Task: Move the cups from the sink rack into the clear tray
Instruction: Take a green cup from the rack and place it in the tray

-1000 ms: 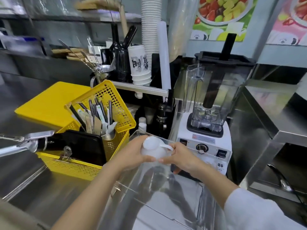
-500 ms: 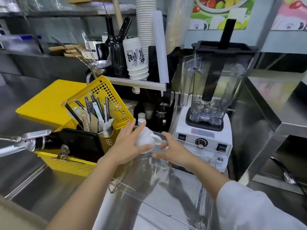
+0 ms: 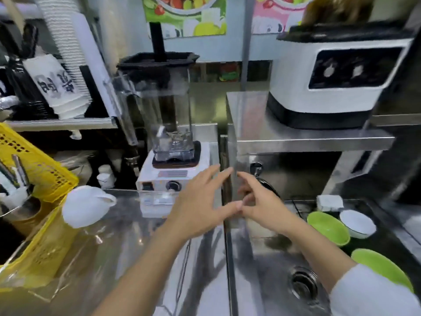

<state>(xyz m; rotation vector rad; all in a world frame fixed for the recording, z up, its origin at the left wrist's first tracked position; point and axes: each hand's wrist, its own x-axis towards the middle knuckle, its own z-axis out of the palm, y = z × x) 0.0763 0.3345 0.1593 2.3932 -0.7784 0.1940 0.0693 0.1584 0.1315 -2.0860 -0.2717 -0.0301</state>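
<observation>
A white cup [image 3: 85,207] with a handle lies upside down at the far left corner of the clear tray [image 3: 127,242]. My left hand [image 3: 200,201] hovers empty with fingers spread, to the right of the cup and apart from it. My right hand [image 3: 259,201] is beside it, fingers loosely apart, holding nothing; the two thumbs nearly touch. Both hands hang over the edge between the tray and the sink [image 3: 273,270]. On the right of the sink stand a green bowl [image 3: 328,228], a white bowl [image 3: 357,223] and another green one [image 3: 382,270].
A yellow basket [image 3: 38,179] with utensils stands left of the tray. A blender [image 3: 168,124] sits behind the tray. A white machine [image 3: 337,80] rests on a steel shelf at the right. Stacked paper cups [image 3: 57,85] stand at the back left. The sink drain [image 3: 304,285] is near front.
Both hands let go of the white cup, which now rests upside down in the tray. The hands moved right toward the sink, and my view swung right.
</observation>
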